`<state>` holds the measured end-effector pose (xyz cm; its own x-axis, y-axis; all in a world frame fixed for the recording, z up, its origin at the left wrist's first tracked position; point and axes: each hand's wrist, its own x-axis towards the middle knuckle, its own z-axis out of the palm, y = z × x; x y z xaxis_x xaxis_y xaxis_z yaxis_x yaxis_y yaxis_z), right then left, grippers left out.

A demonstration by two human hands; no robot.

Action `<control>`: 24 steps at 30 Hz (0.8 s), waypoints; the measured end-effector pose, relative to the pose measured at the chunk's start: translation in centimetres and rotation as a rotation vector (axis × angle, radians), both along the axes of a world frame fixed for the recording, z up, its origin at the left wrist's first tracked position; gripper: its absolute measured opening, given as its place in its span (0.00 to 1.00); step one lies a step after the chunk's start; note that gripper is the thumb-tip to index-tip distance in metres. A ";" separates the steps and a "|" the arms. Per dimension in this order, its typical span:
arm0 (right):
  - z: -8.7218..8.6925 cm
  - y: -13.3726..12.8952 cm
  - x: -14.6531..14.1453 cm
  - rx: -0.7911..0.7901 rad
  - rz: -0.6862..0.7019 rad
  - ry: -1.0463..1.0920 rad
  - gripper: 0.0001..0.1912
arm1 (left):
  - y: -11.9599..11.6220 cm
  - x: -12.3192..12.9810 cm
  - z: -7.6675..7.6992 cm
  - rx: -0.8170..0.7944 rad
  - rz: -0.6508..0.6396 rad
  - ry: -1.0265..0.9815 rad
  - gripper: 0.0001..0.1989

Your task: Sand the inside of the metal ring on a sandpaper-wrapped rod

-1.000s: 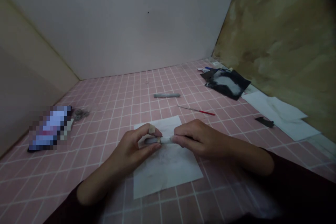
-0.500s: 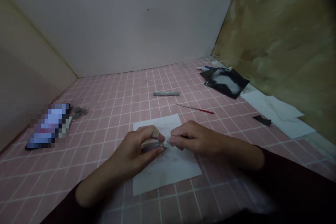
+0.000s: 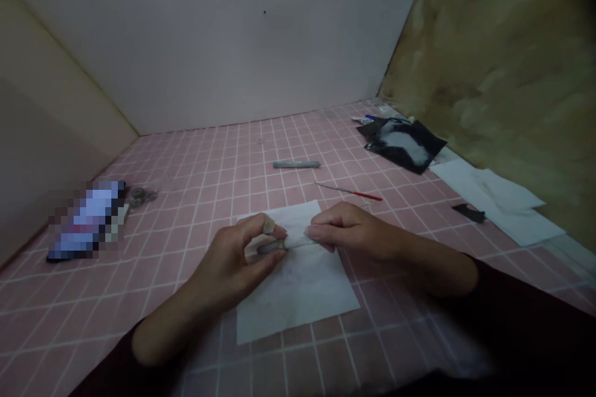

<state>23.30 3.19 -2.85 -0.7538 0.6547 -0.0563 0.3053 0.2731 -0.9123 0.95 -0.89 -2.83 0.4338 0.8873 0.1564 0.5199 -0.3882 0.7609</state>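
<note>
Above a white paper sheet [image 3: 298,304], my left hand [image 3: 242,254] pinches a small grey stick-like piece [image 3: 269,248] between thumb and index finger. The index finger has a light-coloured wrap [image 3: 269,224] on it. My right hand [image 3: 351,229] is closed, its fingertips pressed together by the sheet's right side. A thin pale strip [image 3: 300,243] spans from the left fingertips toward the right ones; its exact shape is blurred. Greyish smudges mark the paper beneath.
Beyond the sheet lie a grey rod [image 3: 297,164] and a red-handled thin tool [image 3: 365,196]. A pixelated phone [image 3: 88,220] is at left, near grey rings [image 3: 139,196]. Black sheets [image 3: 410,146], white papers [image 3: 503,205] and a dark scrap [image 3: 469,213] are at right.
My hands have moved apart a little and slightly up, the right one to the right and the left one to the left. More of the pale strip shows between them.
</note>
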 end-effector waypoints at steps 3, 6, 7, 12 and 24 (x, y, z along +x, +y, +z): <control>-0.2 0.2 0.1 -0.051 0.004 0.019 0.20 | -0.1 0.2 0.0 0.018 -0.001 -0.007 0.10; -0.2 -0.1 -0.1 -0.032 0.016 -0.007 0.20 | -0.2 0.4 0.0 0.006 0.005 -0.002 0.13; -0.1 -0.3 -0.1 -0.002 0.021 -0.019 0.20 | -0.2 0.5 0.1 -0.015 -0.004 0.003 0.12; 0.5 -1.1 -0.2 0.149 0.049 -0.086 0.20 | 0.1 0.2 0.3 -0.272 -0.153 -0.053 0.08; 0.7 -0.5 0.4 0.147 0.103 -0.027 0.19 | 0.0 -0.2 0.1 -0.190 -0.104 -0.154 0.10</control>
